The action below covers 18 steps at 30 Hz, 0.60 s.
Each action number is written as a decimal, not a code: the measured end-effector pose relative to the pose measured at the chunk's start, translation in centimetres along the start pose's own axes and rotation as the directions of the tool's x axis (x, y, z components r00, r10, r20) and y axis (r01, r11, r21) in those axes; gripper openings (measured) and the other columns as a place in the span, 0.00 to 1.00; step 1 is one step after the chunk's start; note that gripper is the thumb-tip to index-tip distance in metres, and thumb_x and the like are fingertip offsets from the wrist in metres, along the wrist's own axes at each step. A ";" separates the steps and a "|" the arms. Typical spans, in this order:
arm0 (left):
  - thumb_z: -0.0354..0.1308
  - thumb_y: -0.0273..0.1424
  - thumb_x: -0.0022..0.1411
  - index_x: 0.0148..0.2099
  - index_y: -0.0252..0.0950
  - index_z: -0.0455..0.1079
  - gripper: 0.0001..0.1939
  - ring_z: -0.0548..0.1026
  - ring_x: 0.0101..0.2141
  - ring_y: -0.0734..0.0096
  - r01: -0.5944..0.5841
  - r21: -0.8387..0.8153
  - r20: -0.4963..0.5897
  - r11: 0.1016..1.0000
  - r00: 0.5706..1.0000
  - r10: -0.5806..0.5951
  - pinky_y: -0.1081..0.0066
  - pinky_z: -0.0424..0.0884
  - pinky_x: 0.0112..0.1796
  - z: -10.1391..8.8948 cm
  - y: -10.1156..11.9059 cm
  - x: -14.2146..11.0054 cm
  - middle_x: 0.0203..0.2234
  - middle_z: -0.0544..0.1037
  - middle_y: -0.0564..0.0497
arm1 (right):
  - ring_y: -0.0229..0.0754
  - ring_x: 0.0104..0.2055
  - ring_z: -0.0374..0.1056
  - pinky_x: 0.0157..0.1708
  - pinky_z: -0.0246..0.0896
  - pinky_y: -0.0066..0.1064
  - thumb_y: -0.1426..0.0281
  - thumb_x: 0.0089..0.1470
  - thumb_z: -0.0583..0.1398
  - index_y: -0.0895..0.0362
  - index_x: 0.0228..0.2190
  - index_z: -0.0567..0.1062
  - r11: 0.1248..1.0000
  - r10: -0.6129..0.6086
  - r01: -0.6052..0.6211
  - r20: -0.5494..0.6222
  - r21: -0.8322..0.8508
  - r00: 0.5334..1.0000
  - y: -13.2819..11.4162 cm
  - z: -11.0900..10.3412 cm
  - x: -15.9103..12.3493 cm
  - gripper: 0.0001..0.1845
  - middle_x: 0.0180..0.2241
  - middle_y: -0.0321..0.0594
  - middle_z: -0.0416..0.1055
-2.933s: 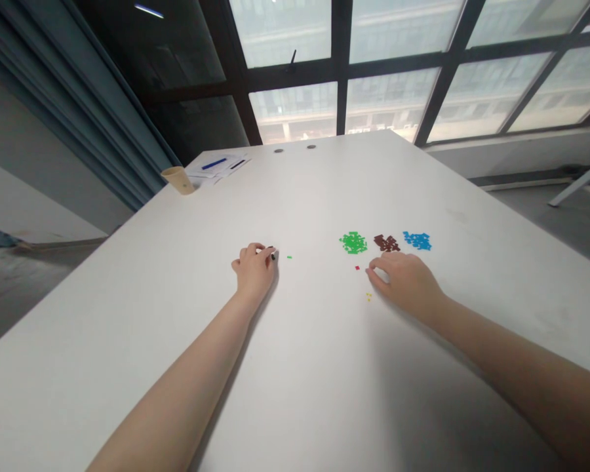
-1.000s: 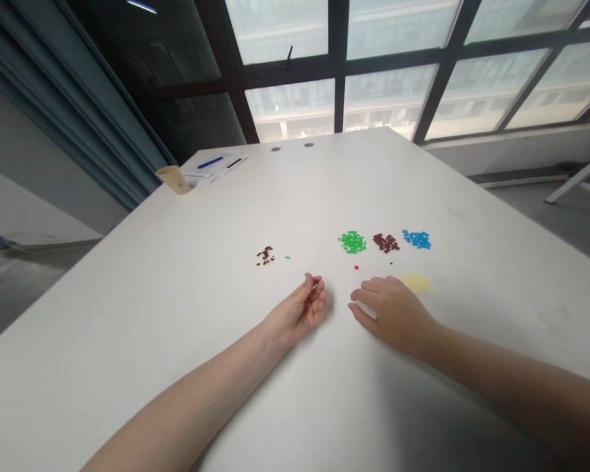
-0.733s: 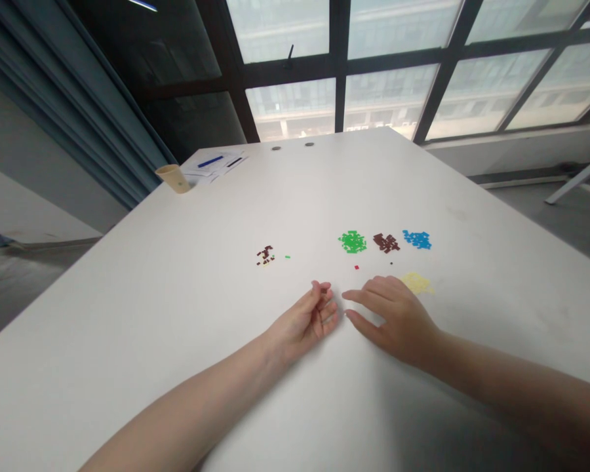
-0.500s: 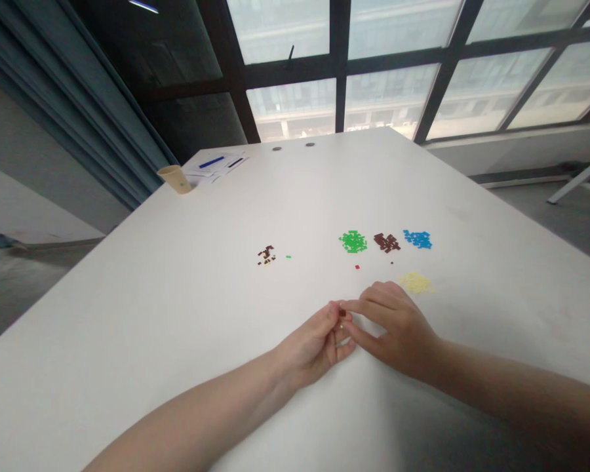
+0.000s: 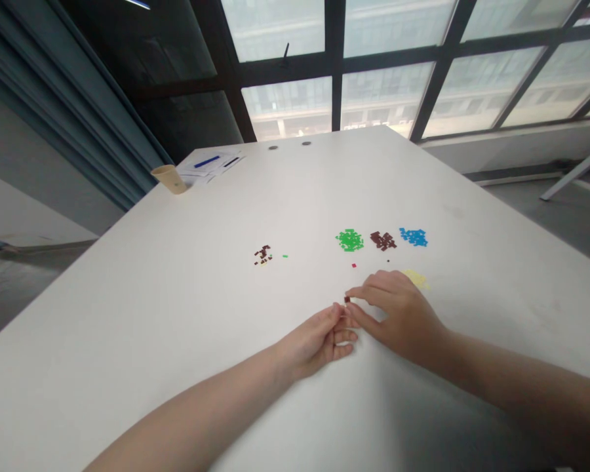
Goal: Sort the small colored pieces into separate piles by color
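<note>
Because the dark-red piece (image 5: 347, 299) is so tiny, the right hand (image 5: 396, 311) takes it only at the very tips, its thumb and forefinger apparently closed on it while the other fingers curve behind them. The piece lies nearer the person than the green pile (image 5: 349, 240) of tiny plastic pieces, between the two hands. The left hand (image 5: 314, 341) has its fingers together and gently curled, their tips just beside the piece. At this size, you cannot tell whether they touch it or hold anything. Both hands stay low over the white tabletop (image 5: 187, 308), a position that would steady such fine fingerwork.

The colours lie in separate heaps, which looks deliberate and keeps each easy to tell apart. Just right of the green pile sits a brown pile (image 5: 383, 240), close in colour to the pinched piece, with a blue pile (image 5: 413, 237) beyond it. A pale yellow pile (image 5: 415, 278) lies to the right and nearer the person, right by the right hand. A lone red piece (image 5: 353, 265) sits just below the green pile. Well left of it are a small brown cluster (image 5: 262, 255) and a single green piece (image 5: 285, 255), set apart from the heaps.
</note>
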<state>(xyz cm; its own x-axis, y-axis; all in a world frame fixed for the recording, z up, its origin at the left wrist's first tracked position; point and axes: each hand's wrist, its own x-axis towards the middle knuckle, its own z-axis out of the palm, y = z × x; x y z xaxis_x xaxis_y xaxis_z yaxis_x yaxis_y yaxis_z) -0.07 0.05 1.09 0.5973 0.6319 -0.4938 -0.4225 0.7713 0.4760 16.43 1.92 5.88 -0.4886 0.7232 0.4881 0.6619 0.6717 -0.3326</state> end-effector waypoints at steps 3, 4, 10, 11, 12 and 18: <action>0.57 0.39 0.53 0.35 0.33 0.68 0.13 0.71 0.27 0.79 -0.033 0.083 0.043 0.996 0.999 0.030 0.79 0.65 0.27 -0.3 0.7 0.1 0.29 0.73 0.51 | 0.38 0.30 0.62 0.34 0.51 0.30 0.68 0.53 0.54 0.55 0.30 0.75 0.986 0.125 -0.120 0.039 -0.120 0.991 3.0 -1.2 1.6 0.10 0.26 0.38 0.70; 0.57 0.38 0.53 0.34 0.33 0.68 0.12 0.71 0.26 0.80 -0.060 0.104 0.039 0.993 0.998 0.056 0.80 0.64 0.26 -0.3 1.0 0.2 0.28 0.73 0.51 | 0.38 0.30 0.62 0.33 0.51 0.29 0.67 0.53 0.54 0.55 0.31 0.76 0.969 0.191 -0.183 0.034 -0.168 0.981 4.5 -1.6 2.2 0.11 0.26 0.38 0.70; 0.56 0.34 0.56 0.33 0.33 0.67 0.08 0.69 0.23 0.82 -0.108 0.046 -0.034 0.993 0.993 0.109 0.80 0.65 0.23 -1.0 2.1 0.8 0.26 0.71 0.54 | 0.41 0.34 0.63 0.30 0.48 0.31 0.66 0.51 0.53 0.51 0.34 0.77 0.781 0.533 -0.411 0.159 -0.470 0.831 13.2 -1.9 5.3 0.13 0.32 0.40 0.72; 0.55 0.33 0.56 0.32 0.33 0.67 0.08 0.69 0.22 0.82 -0.104 0.034 -0.033 0.994 0.994 0.106 0.80 0.65 0.23 -1.1 2.1 0.8 0.26 0.71 0.54 | 0.42 0.35 0.63 0.32 0.49 0.32 0.66 0.51 0.54 0.51 0.34 0.77 0.767 0.554 -0.408 0.190 -0.495 0.811 14.1 -1.7 5.7 0.13 0.34 0.40 0.72; 0.55 0.33 0.56 0.33 0.33 0.67 0.08 0.69 0.23 0.82 -0.105 0.029 -0.031 0.994 0.994 0.106 0.80 0.66 0.23 -1.2 2.0 0.9 0.25 0.71 0.53 | 0.43 0.36 0.63 0.33 0.49 0.33 0.67 0.51 0.54 0.51 0.34 0.77 0.760 0.564 -0.401 0.214 -0.511 0.797 14.8 -1.4 6.0 0.12 0.35 0.40 0.72; 0.54 0.33 0.57 0.32 0.32 0.67 0.08 0.69 0.22 0.82 -0.098 -0.001 -0.024 0.995 0.995 0.098 0.81 0.65 0.22 -1.5 1.6 1.0 0.24 0.71 0.52 | 0.45 0.39 0.64 0.36 0.49 0.36 0.68 0.50 0.56 0.51 0.32 0.78 0.752 0.579 -0.385 0.257 -0.535 0.774 16.3 0.0 6.9 0.11 0.37 0.42 0.73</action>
<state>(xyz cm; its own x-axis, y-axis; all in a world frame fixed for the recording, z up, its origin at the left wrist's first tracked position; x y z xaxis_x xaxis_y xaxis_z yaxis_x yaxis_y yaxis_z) -1.17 2.04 0.31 0.5364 0.7058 -0.4627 -0.4793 0.7061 0.5213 23.86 17.84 3.80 -0.1410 0.9897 -0.0227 0.9900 0.1409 -0.0065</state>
